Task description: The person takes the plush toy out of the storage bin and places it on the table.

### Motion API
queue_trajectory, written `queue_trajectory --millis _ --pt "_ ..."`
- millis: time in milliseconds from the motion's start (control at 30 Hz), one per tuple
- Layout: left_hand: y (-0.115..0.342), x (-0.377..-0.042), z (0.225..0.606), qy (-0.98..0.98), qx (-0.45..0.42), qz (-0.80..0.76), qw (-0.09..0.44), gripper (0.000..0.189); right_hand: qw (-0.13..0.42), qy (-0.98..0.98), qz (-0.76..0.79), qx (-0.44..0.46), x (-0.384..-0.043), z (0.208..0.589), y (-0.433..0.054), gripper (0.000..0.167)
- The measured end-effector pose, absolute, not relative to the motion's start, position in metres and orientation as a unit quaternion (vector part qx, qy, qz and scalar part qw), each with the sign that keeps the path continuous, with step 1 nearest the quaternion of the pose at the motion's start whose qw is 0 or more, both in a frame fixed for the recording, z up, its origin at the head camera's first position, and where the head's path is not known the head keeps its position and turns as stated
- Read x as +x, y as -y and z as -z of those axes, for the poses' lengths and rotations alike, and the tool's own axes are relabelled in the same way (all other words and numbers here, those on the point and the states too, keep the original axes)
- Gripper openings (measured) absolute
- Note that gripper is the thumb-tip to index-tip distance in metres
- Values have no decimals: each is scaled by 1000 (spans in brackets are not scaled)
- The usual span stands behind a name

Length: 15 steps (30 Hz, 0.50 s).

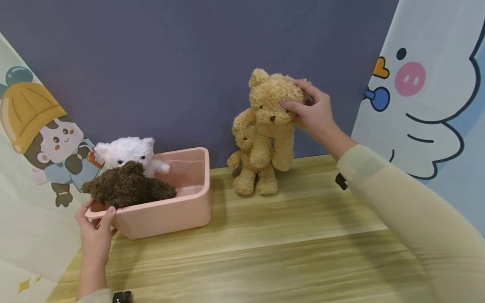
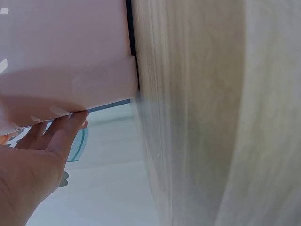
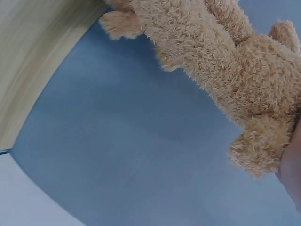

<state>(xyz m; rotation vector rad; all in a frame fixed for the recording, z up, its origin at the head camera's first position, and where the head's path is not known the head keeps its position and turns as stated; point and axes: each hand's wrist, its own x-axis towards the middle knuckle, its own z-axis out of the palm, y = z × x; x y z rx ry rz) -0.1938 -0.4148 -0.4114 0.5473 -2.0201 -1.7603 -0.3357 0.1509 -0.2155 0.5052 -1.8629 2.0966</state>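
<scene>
My right hand point(image 1: 318, 111) grips a curly tan teddy bear point(image 1: 278, 94) by the side of its head, thumb near its eye. The bear hangs upright, and in the right wrist view its body point(image 3: 202, 52) slants away from the hand point(image 3: 292, 165). Overlapped by it in the head view is a smaller tan teddy bear point(image 1: 245, 179), its feet on the table. At the left, my left hand point(image 1: 95, 235) holds the near-left corner of a pink bin point(image 1: 166, 221), thumb at the rim. A white plush bear point(image 1: 126, 152) and a dark brown plush toy point(image 1: 123, 185) lie inside the bin.
The wooden table point(image 1: 284, 244) runs up to a grey-blue back panel point(image 1: 182, 75). Light side panels with cartoon prints stand at the left point(image 1: 57, 143) and right point(image 1: 435, 105). Bare wood spreads in front of the bin and the bears.
</scene>
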Motion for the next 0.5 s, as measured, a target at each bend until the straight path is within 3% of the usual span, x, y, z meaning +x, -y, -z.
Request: queue_trajectory --millis 500 --pt "412 -194 412 726 195 628 202 74 136 686 -702 138 -338 239 -193 64"
